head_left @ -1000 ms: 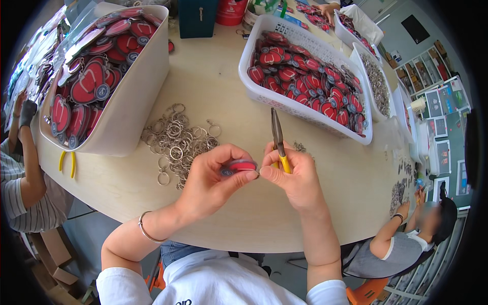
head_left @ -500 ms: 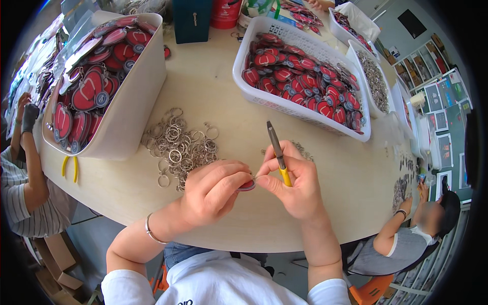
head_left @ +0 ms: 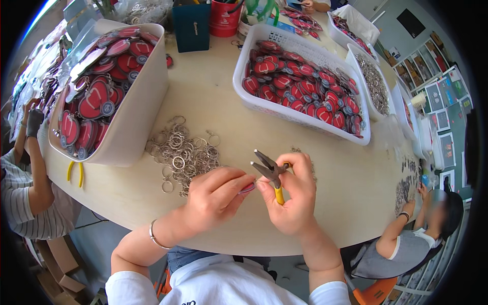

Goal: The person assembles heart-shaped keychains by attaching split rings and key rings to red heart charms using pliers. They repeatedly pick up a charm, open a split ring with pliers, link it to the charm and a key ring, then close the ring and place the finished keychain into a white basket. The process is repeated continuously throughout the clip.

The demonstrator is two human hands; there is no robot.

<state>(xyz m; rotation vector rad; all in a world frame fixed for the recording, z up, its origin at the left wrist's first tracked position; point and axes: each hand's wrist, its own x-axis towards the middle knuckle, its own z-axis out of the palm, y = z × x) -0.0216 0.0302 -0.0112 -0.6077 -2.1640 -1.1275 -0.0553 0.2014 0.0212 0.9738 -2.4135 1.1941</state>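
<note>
My left hand [head_left: 216, 195] pinches a small red keychain tag [head_left: 247, 188] by its edge, over the near part of the table; most of the tag is hidden by the fingers. My right hand [head_left: 295, 195] is wrapped round pliers [head_left: 273, 174] with yellow grips, whose jaws stand apart and point up and to the left. The right thumb and fingertip meet the tag's end beside the left fingers; any small part between them is too small to make out. Just beyond my left hand lies a heap of metal key rings [head_left: 185, 155]. Tiny metal pieces [head_left: 296, 150] lie behind my right hand.
A white bin [head_left: 145, 96] of red tags stands at the left, a white basket [head_left: 300, 121] of them at the far right. Another yellow-handled tool [head_left: 81, 174] lies by the left edge. At the back stand a dark teal box [head_left: 192, 38] and red tub [head_left: 223, 20]. Co-workers sit on both sides.
The pliers have turned in my right hand, and their jaws now show spread where they looked like a single bar. Both hands stay close together at the tag.
</note>
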